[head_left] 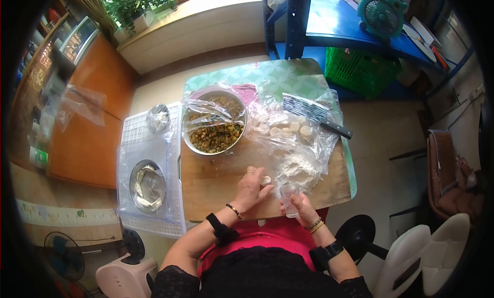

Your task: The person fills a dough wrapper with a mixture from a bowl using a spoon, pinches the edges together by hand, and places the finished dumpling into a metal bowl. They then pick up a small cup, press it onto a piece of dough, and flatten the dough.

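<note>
My left hand [250,188] is low over the wooden board [211,182], its fingers bent around a small white dough piece [265,180]. In my right hand [302,207] is a clear cylinder [289,201], perhaps a glass, near the board's front edge. White flour [297,171] lies heaped just beyond it. Several dough pieces [290,129] sit under clear plastic film behind the flour. A cleaver [307,110] with a black handle rests on the film at the right. The metal bowl [246,124] at the back left holds chopped filling, partly under film.
Left of the board, a white plastic rack [177,195] carries a round metal dish [133,187] with dough strips and a small wrapped bowl [158,118]. A pink cloth [246,93] lies behind the filling bowl. White chairs [404,259] stand at the lower right.
</note>
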The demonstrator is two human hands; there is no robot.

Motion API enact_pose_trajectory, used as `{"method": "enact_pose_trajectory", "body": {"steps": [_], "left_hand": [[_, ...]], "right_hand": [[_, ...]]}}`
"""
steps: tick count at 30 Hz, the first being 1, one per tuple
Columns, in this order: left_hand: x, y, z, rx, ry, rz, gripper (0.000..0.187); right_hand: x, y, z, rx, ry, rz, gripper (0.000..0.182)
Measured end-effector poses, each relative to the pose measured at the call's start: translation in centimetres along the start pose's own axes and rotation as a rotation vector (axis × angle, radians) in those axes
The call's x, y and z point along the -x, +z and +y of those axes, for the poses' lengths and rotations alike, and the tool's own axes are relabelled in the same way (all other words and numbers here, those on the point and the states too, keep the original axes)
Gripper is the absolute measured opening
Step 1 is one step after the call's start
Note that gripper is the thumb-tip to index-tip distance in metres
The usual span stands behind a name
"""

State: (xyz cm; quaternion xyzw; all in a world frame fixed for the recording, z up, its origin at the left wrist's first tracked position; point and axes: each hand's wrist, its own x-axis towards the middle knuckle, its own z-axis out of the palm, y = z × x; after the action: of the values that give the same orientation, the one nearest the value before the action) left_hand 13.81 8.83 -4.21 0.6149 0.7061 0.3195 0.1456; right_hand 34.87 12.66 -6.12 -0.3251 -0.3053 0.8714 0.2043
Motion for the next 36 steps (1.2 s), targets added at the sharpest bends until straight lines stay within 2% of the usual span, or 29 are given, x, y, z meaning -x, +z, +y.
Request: {"method": "enact_pose_trajectory", "body": {"steps": [2,5,11,14,17,19,22,25,29,31,32,36], "left_hand": [[-0.3,-0.2,0.3,0.013,-0.037,0.027,0.025],[-0.2,0.2,0.0,-0.091,-0.082,-0.097,0.024],[0.4,0.6,-1.2,-0.049,0.088,-0.072,0.029],[0.2,-0.2,-0.6,-0.010,0.112,0.019,0.029],[0.3,-0.1,-0.5,-0.039,0.021,0.105,0.028],[0.6,0.5,-1.0,-0.127,-0.024,-0.065,0.032],[1.1,1.2,-1.6,-0.128,0.085,0.020,0.039],[1.2,0.8,-1.7,-0.104,0.133,0.019,0.040],[0.8,-0.3,-0.7,-0.052,0.112,0.107,0.033],[0.9,-0.2,-0.7,-0.167,-0.019,-0.018,0.031],[0.9,-0.1,-0.7,-0.167,-0.021,-0.016,0.031],[1.3,0.7,-1.6,-0.158,0.101,-0.033,0.033]], "right_hand": [[0.0,0.0,0.0,-0.009,-0.007,0.001,0.059],[0.0,0.0,0.2,-0.015,-0.004,0.010,0.058],[0.0,0.3,-0.2,0.006,0.011,0.013,0.058],[0.1,0.4,-0.3,0.009,0.009,0.012,0.057],[0.2,0.4,-0.2,0.015,-0.006,0.019,0.057],[0.1,0.5,-0.2,0.025,-0.018,0.021,0.056],[0.2,0.6,-0.1,0.025,-0.031,0.031,0.056],[0.2,0.7,0.0,0.050,-0.055,0.027,0.056],[0.2,0.7,0.0,0.044,-0.058,0.035,0.056],[0.2,0.7,0.1,0.046,-0.057,0.035,0.056],[0.2,0.7,0.1,0.048,-0.057,0.033,0.056],[0.2,0.7,0.0,0.044,-0.067,0.023,0.056]]}}
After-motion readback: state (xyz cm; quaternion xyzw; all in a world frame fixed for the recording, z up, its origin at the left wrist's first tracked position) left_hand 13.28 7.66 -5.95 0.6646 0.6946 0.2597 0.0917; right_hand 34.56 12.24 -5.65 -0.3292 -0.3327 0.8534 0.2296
